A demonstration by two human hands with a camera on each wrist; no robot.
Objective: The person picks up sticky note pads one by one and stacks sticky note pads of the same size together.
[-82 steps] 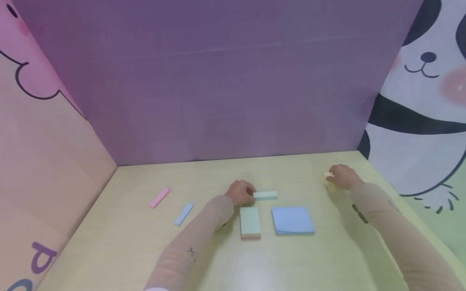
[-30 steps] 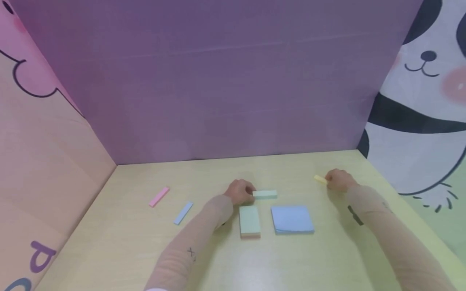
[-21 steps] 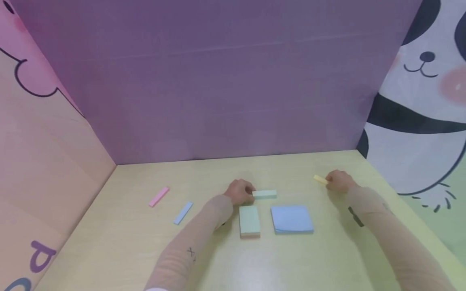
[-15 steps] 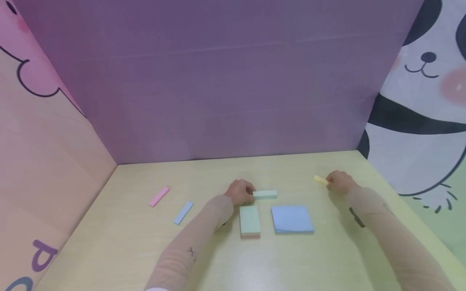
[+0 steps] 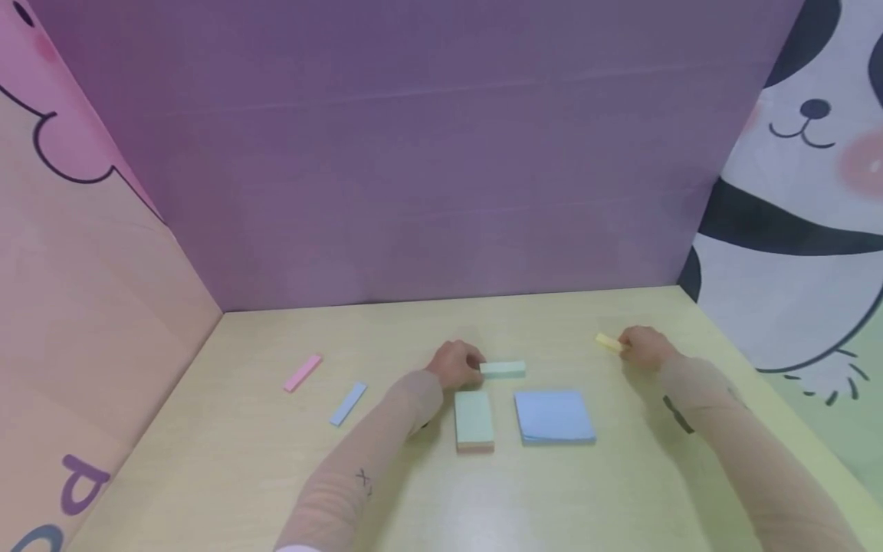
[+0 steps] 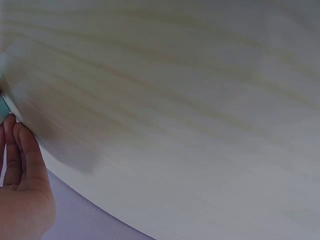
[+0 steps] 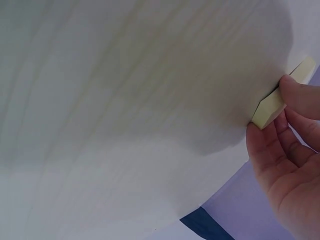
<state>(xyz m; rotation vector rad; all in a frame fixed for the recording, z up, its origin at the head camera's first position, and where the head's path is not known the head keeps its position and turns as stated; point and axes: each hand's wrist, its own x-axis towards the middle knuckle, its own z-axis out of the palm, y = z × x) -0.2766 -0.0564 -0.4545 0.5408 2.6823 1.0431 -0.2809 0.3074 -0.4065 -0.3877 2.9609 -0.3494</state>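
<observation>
my left hand (image 5: 457, 364), pinching a mint sticky-note strip (image 5: 503, 370) at its three o'clock, my right hand (image 5: 647, 347), gripping a yellow strip (image 5: 608, 343) at nine

Left of the left hand (image 5: 455, 364): outer strip (image 5: 303, 372), inner strip (image 5: 348, 404); at its right: third strip (image 5: 503, 370). Before this hand: first pad (image 5: 473, 418); farther right: second pad (image 5: 554, 417). In the right hand (image 5: 647, 347), projecting leftward: fourth strip (image 5: 609, 342).

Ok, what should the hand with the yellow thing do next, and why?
Maybe the right hand should settle the yellow sticky-note strip on the table and let go. Its fingers pinch it close to the table, and the pink strip and blue strip lie there unheld. Whether it touches yet, I can't tell.
</observation>
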